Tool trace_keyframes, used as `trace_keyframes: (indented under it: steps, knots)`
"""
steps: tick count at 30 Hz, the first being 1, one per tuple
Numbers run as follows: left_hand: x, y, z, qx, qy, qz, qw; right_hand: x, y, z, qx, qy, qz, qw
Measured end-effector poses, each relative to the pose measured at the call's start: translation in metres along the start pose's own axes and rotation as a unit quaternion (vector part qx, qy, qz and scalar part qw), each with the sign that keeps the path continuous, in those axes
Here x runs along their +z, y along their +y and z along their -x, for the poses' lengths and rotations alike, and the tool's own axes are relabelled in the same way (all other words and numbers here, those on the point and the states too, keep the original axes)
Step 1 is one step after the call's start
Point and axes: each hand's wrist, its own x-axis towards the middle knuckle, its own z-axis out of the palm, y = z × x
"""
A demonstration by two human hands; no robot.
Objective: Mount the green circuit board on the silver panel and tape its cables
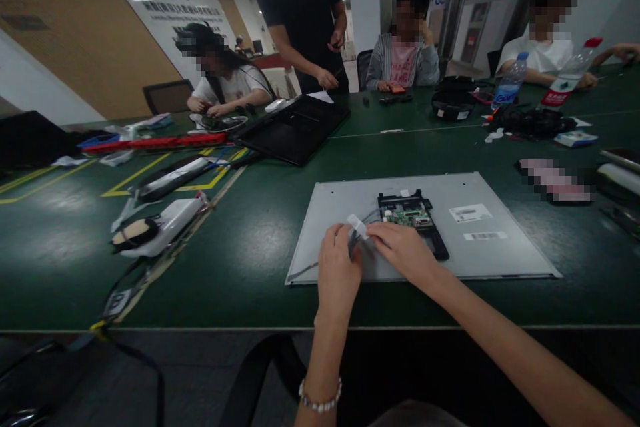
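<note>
A flat silver-grey panel (500,260) with printed labels lies near the table's front edge. On it rests a black plastic frame (436,243) with a green circuit board (407,215) showing inside. Grey cables (373,215) run leftward from the board to my hands. My left hand (340,267), closed, grips the cable bundle over the panel's left part. Beside it, the fingertips of my right hand (400,247) pinch the edge of a small whitish strip of tape (357,225) by the cables. The undersides of my fingers are hidden.
Left on the green table (260,240) are a white power strip (173,223) and a black cable. A large black casing (297,127) lies farther back. Bottles (511,80), a black case (453,103) and a phone (555,181) stand or lie right. Several people are around the table.
</note>
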Motion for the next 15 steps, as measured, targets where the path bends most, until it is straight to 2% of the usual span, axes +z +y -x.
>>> trace_keyframes:
  steps: [3, 5, 10, 15]
  knots:
    - [0.004, -0.0035, -0.0002, 0.068, -0.003, 0.017, 0.998, 0.0049, 0.0025, 0.0006, -0.013, -0.016, 0.016, 1.0]
    - [0.0068, -0.0051, 0.0009, 0.09, -0.012, 0.016, 0.996, 0.0072, 0.0037, 0.001, -0.015, -0.026, 0.024, 0.999]
    - [0.0092, -0.0042, 0.0043, 0.046, -0.075, -0.029, 0.996, 0.0073, 0.0021, 0.002, -0.009, -0.063, 0.052, 0.997]
    - [0.0065, 0.0017, 0.0001, 0.035, -0.097, -0.051, 0.993, 0.0018, -0.0055, 0.0053, -0.021, -0.079, 0.077, 0.994]
